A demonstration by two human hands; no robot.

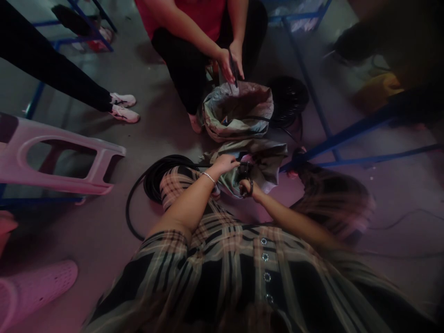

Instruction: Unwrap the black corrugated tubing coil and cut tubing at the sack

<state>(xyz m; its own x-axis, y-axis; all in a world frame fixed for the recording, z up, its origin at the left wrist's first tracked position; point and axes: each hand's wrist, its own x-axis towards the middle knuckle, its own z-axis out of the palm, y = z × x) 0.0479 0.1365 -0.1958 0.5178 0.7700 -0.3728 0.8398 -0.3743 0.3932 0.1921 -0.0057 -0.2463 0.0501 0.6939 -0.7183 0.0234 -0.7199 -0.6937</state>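
Note:
My left hand [225,164] is closed over a black cable [200,165] that runs across from a black coil [169,171] beside my left knee. Just to the right and nearer to me, my right hand [246,187] has its fingers curled in, against a small dark piece [244,170] too dim to name. Both hands are above the mouth of a crumpled woven sack [267,159]. Inside that sack lies something pale, mostly hidden by my hands.
Opposite, a co-worker's hands [231,64] hold a dark strip over another open sack [239,127]. Behind it lies a second black coil [289,99]. A plastic stool [104,181] and a pink basket [45,286] stand left. Blue metal bars [347,134] cross the right side.

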